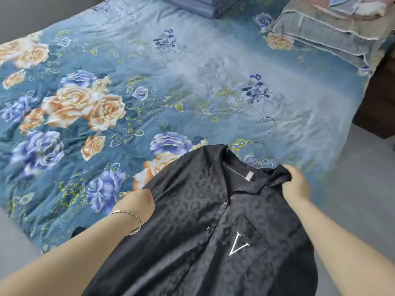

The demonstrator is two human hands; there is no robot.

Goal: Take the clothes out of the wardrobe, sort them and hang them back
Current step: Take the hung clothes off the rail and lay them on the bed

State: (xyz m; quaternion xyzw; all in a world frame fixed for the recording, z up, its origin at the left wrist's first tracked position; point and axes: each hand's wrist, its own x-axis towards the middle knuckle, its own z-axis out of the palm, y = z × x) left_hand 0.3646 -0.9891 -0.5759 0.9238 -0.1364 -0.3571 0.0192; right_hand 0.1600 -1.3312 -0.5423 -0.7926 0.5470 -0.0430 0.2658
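Note:
A black patterned shirt (pixel 209 221) with a white V on its chest pocket is spread in front of me over the near edge of the bed. My left hand (pixel 139 205) holds its left shoulder, with the fingers hidden under the cloth. At the right side of the collar, my right hand (pixel 296 182) grips a bunched fold of the fabric. A thin wire hanger (pixel 266 133) lies on the bedspread just beyond the collar; part of it is under the shirt.
The bed carries a blue floral bedspread (pixel 149 82). A folded blue blanket (pixel 205 7) lies at the far edge and pillows (pixel 327 28) are stacked at the far right. Dark wooden furniture (pixel 380 99) stands right of the bed, grey floor (pixel 363 178) below it.

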